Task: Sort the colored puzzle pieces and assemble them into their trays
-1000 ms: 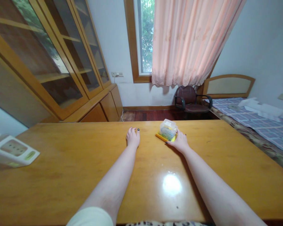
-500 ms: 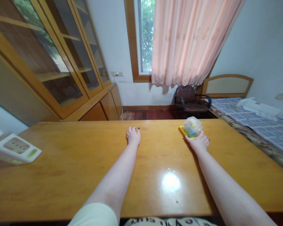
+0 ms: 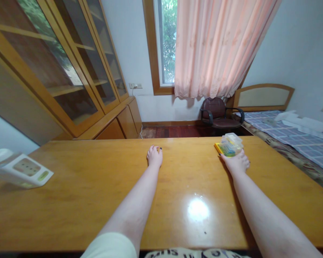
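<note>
My left hand rests on the wooden desk near its far edge, fingers loosely bent and the thumb apart from them, with nothing visible in it. At the far right of the desk, my right hand grips a small clear plastic box from its near side. Green and blue colours show through the box's lower part. A flat yellow piece lies under or against it; I cannot tell whether the two are joined. The right fingertips are partly hidden behind the box.
A white container with a clear window stands on the desk at the left. Beyond the desk are a glass-door cabinet, a dark red armchair and a pink curtain. A bed with a checked cover is at the right.
My right hand has shifted a little to the right, and the clear box and yellow piece have moved with it. My left hand stays in about the same place on the desk.
</note>
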`<state>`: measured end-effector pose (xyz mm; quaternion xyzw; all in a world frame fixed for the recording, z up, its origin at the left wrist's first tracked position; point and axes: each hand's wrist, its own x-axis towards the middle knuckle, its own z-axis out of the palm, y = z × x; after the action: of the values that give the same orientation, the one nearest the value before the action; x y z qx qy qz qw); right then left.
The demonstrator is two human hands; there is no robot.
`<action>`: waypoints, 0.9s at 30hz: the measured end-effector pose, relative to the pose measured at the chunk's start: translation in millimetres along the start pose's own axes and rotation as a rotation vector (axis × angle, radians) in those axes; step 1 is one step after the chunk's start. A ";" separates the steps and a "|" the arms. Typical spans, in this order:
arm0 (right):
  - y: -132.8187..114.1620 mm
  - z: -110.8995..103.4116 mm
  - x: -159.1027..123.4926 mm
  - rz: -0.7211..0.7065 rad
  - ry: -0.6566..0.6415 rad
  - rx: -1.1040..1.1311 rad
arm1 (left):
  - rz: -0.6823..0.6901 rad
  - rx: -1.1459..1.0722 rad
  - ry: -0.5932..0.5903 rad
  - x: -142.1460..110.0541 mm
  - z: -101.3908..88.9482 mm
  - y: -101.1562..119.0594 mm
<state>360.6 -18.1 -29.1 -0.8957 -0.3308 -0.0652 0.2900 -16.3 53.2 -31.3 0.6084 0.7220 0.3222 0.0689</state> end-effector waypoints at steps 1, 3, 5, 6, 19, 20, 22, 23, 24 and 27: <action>1.3 0.4 1.1 0.007 0.007 0.005 | 0.003 0.001 0.000 0.2 0.2 -0.2; 3.6 2.2 2.7 0.016 0.017 0.015 | 0.006 0.007 -0.004 0.6 0.8 -0.6; 5.7 5.0 3.4 0.010 0.012 0.024 | 0.007 0.026 -0.017 0.9 1.4 -0.6; 6.8 6.4 3.4 0.004 0.000 0.026 | 0.010 0.043 -0.027 0.8 1.6 -0.4; 8.2 -0.4 -7.1 -0.025 -0.104 -0.008 | 0.199 0.269 -0.191 -13.1 3.5 8.7; 7.7 -1.2 -7.4 -0.025 -0.106 -0.007 | 0.199 0.288 -0.205 -15.9 3.1 8.9; 8.3 -3.1 -9.7 -0.025 -0.110 -0.011 | 0.192 0.320 -0.233 -24.2 1.1 8.6; 9.8 -4.5 -12.6 -0.028 -0.114 -0.014 | 0.196 0.333 -0.249 -29.8 -0.6 7.9; 12.0 -6.1 -17.3 -0.031 -0.120 -0.019 | 0.209 0.342 -0.261 -36.3 -2.8 6.7; 20.2 -11.7 -46.1 -0.067 -0.139 -0.042 | 0.311 0.346 -0.277 -57.6 -10.3 1.3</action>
<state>338.6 -62.7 -43.3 -0.8923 -0.3787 -0.0193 0.2449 -5.8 -3.8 -39.3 0.7530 0.6479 0.1145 0.0119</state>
